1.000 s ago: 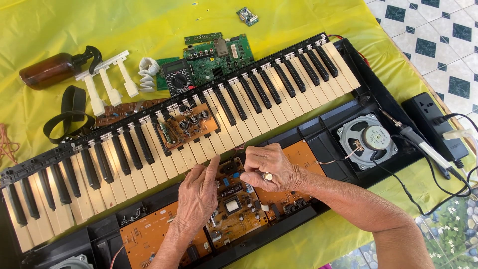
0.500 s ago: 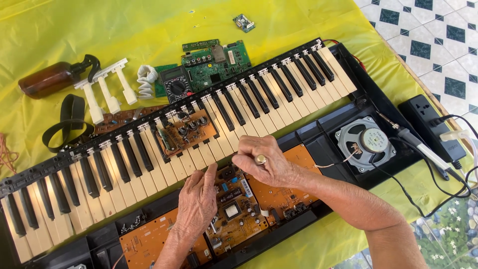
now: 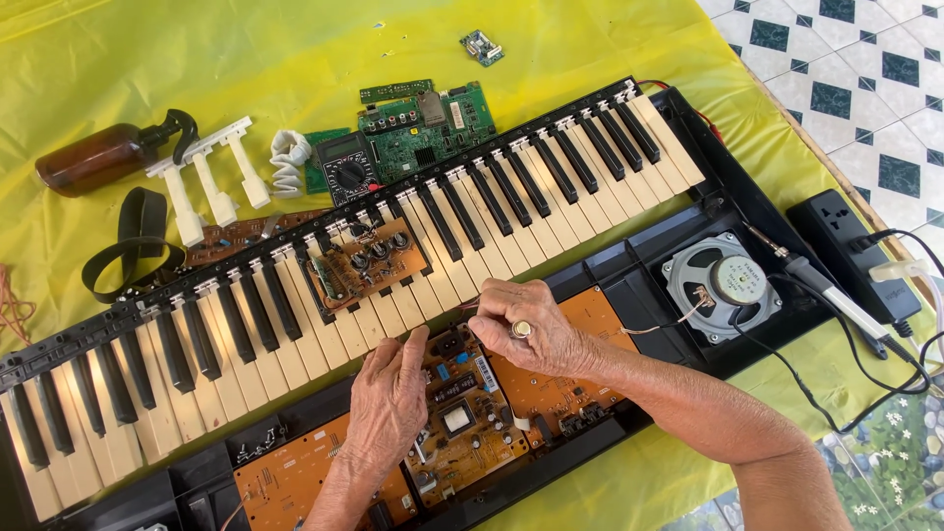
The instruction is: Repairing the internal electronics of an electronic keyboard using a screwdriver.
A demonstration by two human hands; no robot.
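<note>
The orange circuit board [image 3: 462,418] is seen seated in the near half of the opened black keyboard casing [image 3: 629,261], just near of the row of white and black keys [image 3: 472,226], with its component side up. It is judged stiff but brittle, light, and fragile at the raised parts and solder joints; hold is best taken at the bare edges, not on the components, and the thin wires attached should not be pulled. The left hand [image 3: 388,408] is laid flat on the board, fingers together and extended, the fingertips touching the far edge by a black socket. The right hand [image 3: 526,329], a ring on one finger, is held just right of it, thumb and forefinger pinched together on what appears to be a thin wire end [image 3: 470,307]; the exact thing pinched is too small to be told. A thin wire [image 3: 659,324] is seen running right from that hand to the round speaker [image 3: 723,285] fixed in the casing. A small brown board with knobs [image 3: 366,264] is resting loose on the keys. Far of the keys, on the yellow cloth [image 3: 295,49], are noted a green circuit board [image 3: 423,133], a multimeter [image 3: 346,172], a coiled white cord [image 3: 288,162], detached white keys [image 3: 206,177], a brown bottle [image 3: 93,157] and a black strap [image 3: 133,246]. At right, a soldering iron [image 3: 826,290] and a black power strip [image 3: 851,246] are lying beside the casing.
</note>
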